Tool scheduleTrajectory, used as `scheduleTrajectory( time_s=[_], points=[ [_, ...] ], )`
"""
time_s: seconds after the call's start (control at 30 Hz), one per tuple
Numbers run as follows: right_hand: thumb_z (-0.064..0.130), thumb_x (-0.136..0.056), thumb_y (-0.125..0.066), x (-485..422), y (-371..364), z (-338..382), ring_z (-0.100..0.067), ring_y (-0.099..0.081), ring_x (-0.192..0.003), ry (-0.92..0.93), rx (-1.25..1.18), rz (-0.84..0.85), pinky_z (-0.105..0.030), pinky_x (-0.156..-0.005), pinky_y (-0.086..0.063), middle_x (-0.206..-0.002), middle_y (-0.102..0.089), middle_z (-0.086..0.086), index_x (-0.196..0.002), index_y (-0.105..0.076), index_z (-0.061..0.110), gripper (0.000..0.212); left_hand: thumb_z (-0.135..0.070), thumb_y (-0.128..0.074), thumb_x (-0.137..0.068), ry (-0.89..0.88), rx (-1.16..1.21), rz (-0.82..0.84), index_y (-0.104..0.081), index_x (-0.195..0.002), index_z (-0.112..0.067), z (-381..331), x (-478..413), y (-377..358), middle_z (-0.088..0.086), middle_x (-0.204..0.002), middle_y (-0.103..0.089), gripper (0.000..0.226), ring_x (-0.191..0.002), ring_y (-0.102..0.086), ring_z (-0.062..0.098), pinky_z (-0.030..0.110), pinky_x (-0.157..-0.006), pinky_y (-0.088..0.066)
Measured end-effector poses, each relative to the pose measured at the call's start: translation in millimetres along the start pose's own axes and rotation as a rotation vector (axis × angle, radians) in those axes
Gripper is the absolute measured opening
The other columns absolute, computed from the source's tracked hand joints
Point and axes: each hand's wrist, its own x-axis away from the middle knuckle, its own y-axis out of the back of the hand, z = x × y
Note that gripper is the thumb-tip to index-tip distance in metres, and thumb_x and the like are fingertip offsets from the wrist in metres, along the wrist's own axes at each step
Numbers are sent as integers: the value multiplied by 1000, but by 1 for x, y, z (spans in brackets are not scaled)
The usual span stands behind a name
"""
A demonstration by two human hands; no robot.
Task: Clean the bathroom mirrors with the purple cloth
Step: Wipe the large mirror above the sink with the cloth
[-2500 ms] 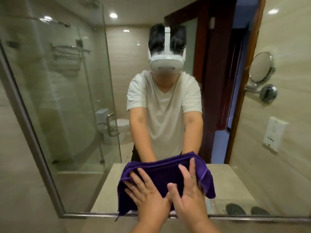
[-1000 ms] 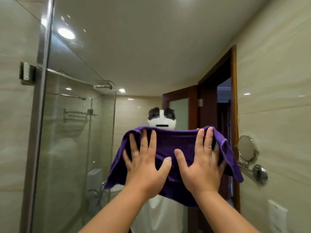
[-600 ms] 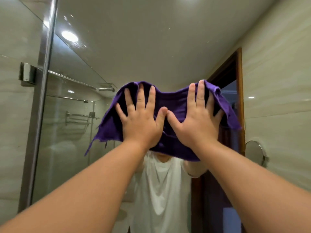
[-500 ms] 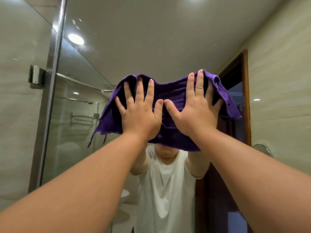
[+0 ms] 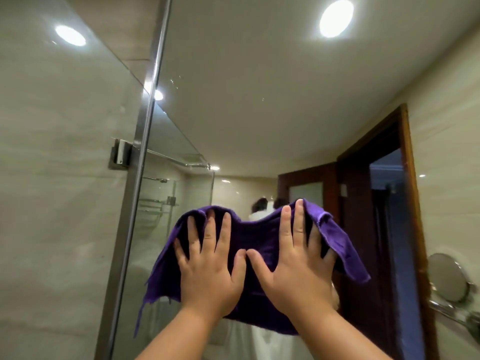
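Two flat hands — left hand [image 5: 207, 274], right hand [image 5: 296, 271] — press the purple cloth [image 5: 257, 237] against the mirror [image 5: 259, 113] (fingers spread, straight, gripping nothing).

- We see the cloth [image 5: 259, 245] under our left hand [image 5: 207, 276] and right hand [image 5: 296, 274] as plain deep purple. It is near black in the folds between them and lighter violet on the flap right of our right hand.
- Left of our left hand, the metal frame strip [image 5: 145, 141] is silver-grey.
- Further left, the wall tiles [image 5: 52, 203] are pale beige with faint cloudy streaks.
- Right of our right hand, the door frame [image 5: 407, 203] is dark red-brown; the doorway [image 5: 387, 172] inside it shows blue.
- Above our hands, the ceiling [image 5: 259, 87] is plain cream, with a white lamp [image 5: 336, 18].
- Below our wrists, the reflected shirt [image 5: 262, 344] is white.
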Motion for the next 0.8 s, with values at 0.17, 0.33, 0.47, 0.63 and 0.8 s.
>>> scheduleTrajectory(
  time_s=[0.17,0.33,0.47,0.63,0.8],
  points=[
    [80,-86,-35,-1,-18,53,-39,-26,-149,129,-29,8,-63,-96,-46,-169,-7,-7,-160,-19,15,100,-52,-30,-95,11,-22,33,-11,-160,-27,61,11,6,3,-167,-8,72,-153,-3,35,67,-114,-17],
    [84,-84,-31,-82,-10,85,-35,-20,-150,87,34,-88,-59,-103,-33,-168,-12,-5,-159,-22,18,101,-59,-17,-95,24,2,-38,1,-159,-31,75,-75,32,1,-167,4,73,-153,12,28,54,-120,1],
    [88,-83,-19,-148,0,101,-32,-8,-153,27,52,-136,-60,-110,-24,-169,-4,-3,-161,-12,21,102,-61,-15,-93,-41,52,-101,4,-158,-29,78,-153,51,2,-168,6,75,-153,12,24,44,-121,2],
    [91,-80,-11,-224,19,105,-29,6,-154,8,-14,-161,-61,-116,-11,-169,10,2,-160,1,25,105,-60,-18,-95,-78,61,-148,0,-159,-27,71,-239,69,2,-168,3,75,-153,9,25,44,-121,1],
    [90,-80,-13,-281,41,99,-29,8,-154,-30,-19,-167,-62,-116,-6,-168,11,2,-161,3,24,105,-61,-19,-96,-89,14,-163,-1,-159,-29,49,-308,89,1,-168,1,73,-153,7,28,50,-123,0]
  ],
)
